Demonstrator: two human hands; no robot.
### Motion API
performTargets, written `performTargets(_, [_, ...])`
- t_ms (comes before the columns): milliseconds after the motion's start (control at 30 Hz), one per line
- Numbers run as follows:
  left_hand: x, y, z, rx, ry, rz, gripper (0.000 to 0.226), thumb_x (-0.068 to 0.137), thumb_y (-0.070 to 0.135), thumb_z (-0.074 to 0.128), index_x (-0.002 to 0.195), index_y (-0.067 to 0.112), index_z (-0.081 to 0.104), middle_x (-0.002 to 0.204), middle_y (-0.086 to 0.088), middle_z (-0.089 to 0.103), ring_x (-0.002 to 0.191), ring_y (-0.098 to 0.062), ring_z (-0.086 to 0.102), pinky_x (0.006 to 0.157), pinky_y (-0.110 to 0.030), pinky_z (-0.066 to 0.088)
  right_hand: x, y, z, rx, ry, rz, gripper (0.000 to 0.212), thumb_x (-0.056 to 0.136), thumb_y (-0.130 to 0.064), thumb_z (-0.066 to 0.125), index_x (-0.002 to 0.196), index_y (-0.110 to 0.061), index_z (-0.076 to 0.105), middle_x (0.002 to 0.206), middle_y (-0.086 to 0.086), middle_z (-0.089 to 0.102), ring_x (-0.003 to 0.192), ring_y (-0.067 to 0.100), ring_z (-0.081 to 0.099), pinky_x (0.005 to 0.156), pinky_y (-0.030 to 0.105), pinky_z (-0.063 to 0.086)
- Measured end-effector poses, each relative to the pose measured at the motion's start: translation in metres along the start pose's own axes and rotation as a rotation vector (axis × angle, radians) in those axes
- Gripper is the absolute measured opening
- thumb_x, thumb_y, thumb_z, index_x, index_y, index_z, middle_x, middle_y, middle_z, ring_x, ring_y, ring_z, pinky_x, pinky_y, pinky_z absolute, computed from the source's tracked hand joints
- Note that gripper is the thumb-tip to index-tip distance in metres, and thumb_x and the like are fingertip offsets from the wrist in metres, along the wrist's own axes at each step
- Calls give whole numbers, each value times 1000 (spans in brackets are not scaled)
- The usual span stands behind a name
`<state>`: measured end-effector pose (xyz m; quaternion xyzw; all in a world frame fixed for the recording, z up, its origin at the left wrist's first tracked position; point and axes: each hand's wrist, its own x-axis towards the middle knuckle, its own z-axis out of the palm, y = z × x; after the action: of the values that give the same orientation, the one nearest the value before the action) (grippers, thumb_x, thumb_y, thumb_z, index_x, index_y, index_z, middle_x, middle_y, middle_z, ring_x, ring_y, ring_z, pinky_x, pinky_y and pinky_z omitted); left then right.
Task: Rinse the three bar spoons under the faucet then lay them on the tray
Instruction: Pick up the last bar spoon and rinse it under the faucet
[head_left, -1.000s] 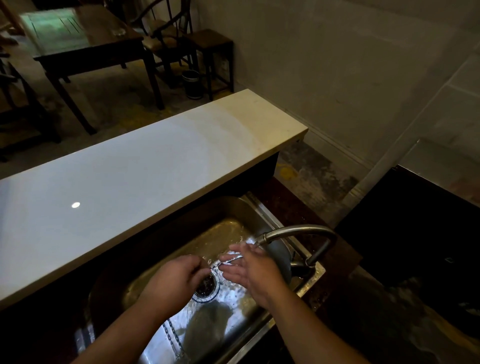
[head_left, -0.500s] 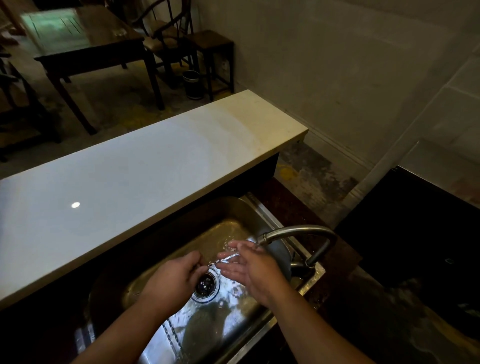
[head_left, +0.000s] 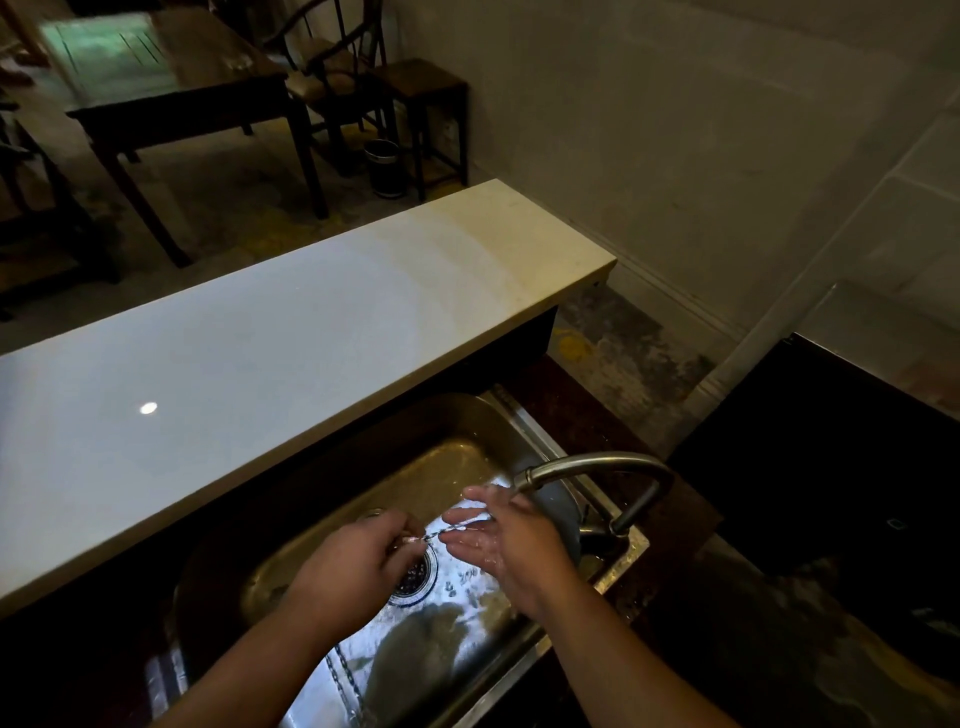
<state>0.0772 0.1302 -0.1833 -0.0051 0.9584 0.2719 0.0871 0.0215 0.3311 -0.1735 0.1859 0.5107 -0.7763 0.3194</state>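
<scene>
A thin twisted-stem bar spoon (head_left: 441, 531) runs level between my two hands, over the steel sink (head_left: 467, 457) and just below the spout of the curved faucet (head_left: 597, 462). My left hand (head_left: 358, 566) pinches the spoon's left end, above the round drain (head_left: 415, 574). My right hand (head_left: 504, 540) is wet, its fingers spread and cupped around the spoon's right end under the spout. Both ends of the spoon are hidden by my fingers. No other spoon and no tray are in view.
A long white counter (head_left: 260, 364) stands just behind the sink. A chain (head_left: 345, 675) lies on the wet sink floor. A dark cabinet (head_left: 831, 467) is at the right. Beyond the counter stand a dark wooden table (head_left: 171, 98), chairs and a small bin (head_left: 382, 166).
My left hand has slid slightly left and up along the spoon, uncovering more of the drain. My right hand has opened its fingers a little under the spout.
</scene>
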Motion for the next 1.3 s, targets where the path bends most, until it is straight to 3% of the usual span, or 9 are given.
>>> performTargets(100, [0, 0, 1, 36, -7, 2, 22, 90, 51, 64, 82, 42, 46, 67, 11, 54, 62, -2, 51, 51, -21, 31, 0, -2, -2, 27, -31, -5, 18, 104, -14, 55, 119, -6, 63, 104, 20, 79, 94, 38, 78, 74, 38, 63])
performTargets(200, [2, -3, 3, 20, 6, 1, 27, 91, 49, 65, 81, 30, 49, 63, 8, 53, 64, 0, 52, 49, -17, 28, -2, -3, -2, -5, -37, 0, 21, 106, -17, 52, 113, -1, 64, 102, 22, 79, 95, 38, 77, 73, 37, 63])
performTargets(333, [4, -6, 7, 11, -28, 17, 26, 94, 47, 62, 72, 37, 54, 65, 8, 54, 70, 1, 54, 52, -17, 31, -4, 0, -2, -51, -45, -2, 24, 105, -19, 55, 117, 1, 62, 99, 20, 80, 91, 35, 78, 75, 37, 63])
performTargets(500, [5, -10, 10, 13, -53, 50, 25, 97, 45, 59, 91, 25, 73, 82, 7, 65, 77, -6, 59, 74, -36, 51, -1, 2, 2, -159, 6, -17, 27, 108, -25, 49, 106, -2, 64, 90, 17, 79, 80, 30, 78, 72, 36, 64])
performTargets(700, [5, -11, 13, -14, -14, 45, 20, 96, 46, 60, 92, 30, 70, 80, 12, 62, 76, -4, 57, 71, -34, 50, 5, -3, 8, -247, 47, -8, 30, 109, -29, 47, 100, -6, 64, 81, 13, 80, 68, 27, 78, 58, 32, 61])
performTargets(833, [4, -11, 14, -44, -3, 41, 20, 95, 49, 58, 89, 33, 67, 77, 13, 62, 75, -1, 56, 66, -28, 47, 9, -2, 7, -248, 66, -29, 16, 105, -21, 56, 111, -8, 63, 86, 14, 81, 76, 28, 76, 69, 36, 63])
performTargets(1033, [4, -14, 23, -91, 40, 0, 29, 91, 52, 61, 77, 28, 65, 65, 10, 59, 70, -2, 57, 55, -23, 40, 9, 10, 7, -113, -15, 54, 24, 101, -17, 64, 120, -2, 62, 103, 18, 80, 96, 36, 77, 86, 45, 63])
performTargets(1167, [-3, -25, 44, -414, -5, -243, 49, 79, 76, 53, 79, 31, 72, 66, 7, 70, 58, -6, 65, 60, -39, 57, 15, 14, 4, -152, 13, 59, 23, 103, -17, 60, 117, 0, 67, 102, 15, 81, 95, 31, 78, 80, 38, 63])
performTargets(1300, [-13, -72, 71, -710, 152, -683, 70, 85, 76, 53, 78, 10, 74, 71, -12, 74, 67, -29, 73, 71, -50, 60, 20, 14, 0, -318, 26, 22, 22, 103, -25, 60, 112, -8, 71, 103, 9, 82, 92, 24, 79, 74, 34, 65])
